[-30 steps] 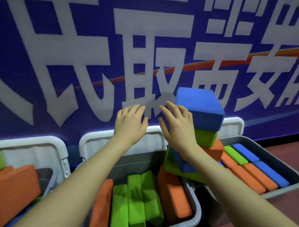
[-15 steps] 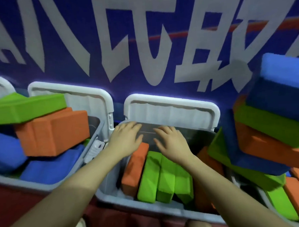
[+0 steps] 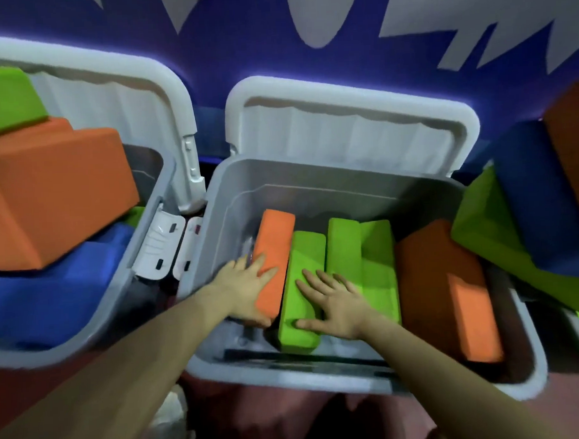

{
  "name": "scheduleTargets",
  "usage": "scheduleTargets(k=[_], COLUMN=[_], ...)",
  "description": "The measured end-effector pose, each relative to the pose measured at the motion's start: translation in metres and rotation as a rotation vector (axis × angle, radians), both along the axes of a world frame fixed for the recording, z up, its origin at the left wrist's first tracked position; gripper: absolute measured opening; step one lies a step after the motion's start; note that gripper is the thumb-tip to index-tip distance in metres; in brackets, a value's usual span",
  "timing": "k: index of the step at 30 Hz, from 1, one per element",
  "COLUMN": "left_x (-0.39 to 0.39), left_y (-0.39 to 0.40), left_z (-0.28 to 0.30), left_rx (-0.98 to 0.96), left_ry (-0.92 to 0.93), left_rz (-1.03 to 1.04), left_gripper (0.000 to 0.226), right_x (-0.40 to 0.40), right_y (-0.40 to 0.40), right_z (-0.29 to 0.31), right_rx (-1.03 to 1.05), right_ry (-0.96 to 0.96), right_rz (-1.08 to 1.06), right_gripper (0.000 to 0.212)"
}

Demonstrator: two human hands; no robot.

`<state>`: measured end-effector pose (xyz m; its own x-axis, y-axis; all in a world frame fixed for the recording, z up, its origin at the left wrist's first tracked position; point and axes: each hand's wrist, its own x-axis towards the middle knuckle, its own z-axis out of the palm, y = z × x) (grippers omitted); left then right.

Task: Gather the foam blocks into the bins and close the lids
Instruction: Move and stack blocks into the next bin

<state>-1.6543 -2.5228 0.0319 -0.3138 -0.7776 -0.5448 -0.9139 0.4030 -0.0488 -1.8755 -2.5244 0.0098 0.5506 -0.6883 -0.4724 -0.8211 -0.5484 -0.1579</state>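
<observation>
Flat hands point(image 3: 251, 287) on blocks point(image 3: 304, 278) — lid point(image 3: 350, 117) upright

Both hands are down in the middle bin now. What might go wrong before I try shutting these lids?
The left bin is heaped: its big orange block stands above the rim, so that lid may not shut. In the middle bin, the right orange block leans on the wall. The left hand and right hand press blocks that could spring up.

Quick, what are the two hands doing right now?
Left hand: open, fingers straight, pressing on the orange foam block.
Right hand: open, fingers spread flat on the green foam block.
</observation>
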Motion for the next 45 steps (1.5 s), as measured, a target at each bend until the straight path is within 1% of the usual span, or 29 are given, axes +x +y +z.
scheduleTargets(k=[3, 5, 9, 12, 15, 17, 19, 23, 26, 30, 32, 36, 37, 39, 41, 43, 45], left_x=[0.007, 0.005, -0.003, -0.004, -0.001, 0.001, -0.001, -0.003, -0.002, -0.001, -0.001, -0.003, -0.002, 0.002, 0.01, 0.011, 0.012], left_y=[-0.001, -0.001, 0.0, -0.002, -0.002, -0.004, -0.003, 0.0, 0.001, -0.003, -0.007, -0.002, -0.001, -0.002, -0.001, 0.001, 0.003], left_z=[-0.017, -0.026, -0.038, -0.034, -0.027, -0.029, -0.022, -0.026, -0.03, -0.033, -0.032, -0.02, -0.018, -0.011, -0.008, 0.0, 0.007], left_rx=[0.015, -0.018, -0.103, -0.144, -0.161, -0.24, -0.276, -0.173, -0.137, -0.084, -0.078, -0.134, -0.192, -0.373, -0.513, -0.541, -0.502], left_ry=[-0.014, -0.012, -0.022, -0.032, -0.014, 0.038, 0.035, -0.021, 0.012, 0.06, 0.107, 0.131, 0.16, 0.253, 0.306, 0.355, 0.455], left_rz=[-0.038, -0.062, -0.092, -0.173, -0.208, -0.239, -0.252, -0.242, -0.207, -0.136, -0.117, -0.09, -0.089, -0.162, -0.203, -0.169, -0.114], left_gripper=[0.124, 0.124, 0.107, 0.09, 0.08, 0.08, 0.08, 0.072, 0.073, 0.082, 0.081, 0.071, 0.067, 0.062, 0.058, 0.055, 0.053], right_x=[-0.001, -0.003, -0.003, -0.005, -0.01, -0.011, -0.012, -0.011, -0.01, -0.006, -0.009, -0.019, -0.02, -0.017, -0.013, -0.009, -0.003], right_y=[0.002, 0.0, 0.002, -0.001, -0.002, 0.0, 0.001, 0.007, 0.008, 0.007, 0.005, 0.005, 0.006, 0.007, 0.009, 0.009, 0.008], right_z=[-0.011, -0.015, -0.014, -0.005, 0.003, 0.004, 0.004, -0.001, -0.003, -0.009, -0.007, 0.002, 0.006, 0.014, 0.02, 0.023, 0.022], right_rx=[-0.013, -0.043, -0.077, -0.128, -0.143, -0.122, -0.102, -0.082, -0.075, -0.112, -0.078, 0.0, 0.001, -0.007, -0.014, -0.018, -0.04], right_ry=[0.023, 0.043, 0.068, 0.057, 0.05, 0.045, 0.04, 0.067, 0.111, 0.1, 0.053, -0.071, -0.088, -0.128, -0.189, -0.306, -0.443], right_rz=[0.04, 0.064, 0.068, 0.088, 0.099, 0.12, 0.125, 0.12, 0.126, 0.162, 0.144, 0.076, 0.063, 0.034, -0.027, -0.13, -0.217], right_gripper=[0.131, 0.139, 0.126, 0.113, 0.109, 0.105, 0.102, 0.105, 0.112, 0.104, 0.101, 0.094, 0.089, 0.082, 0.076, 0.063, 0.054])
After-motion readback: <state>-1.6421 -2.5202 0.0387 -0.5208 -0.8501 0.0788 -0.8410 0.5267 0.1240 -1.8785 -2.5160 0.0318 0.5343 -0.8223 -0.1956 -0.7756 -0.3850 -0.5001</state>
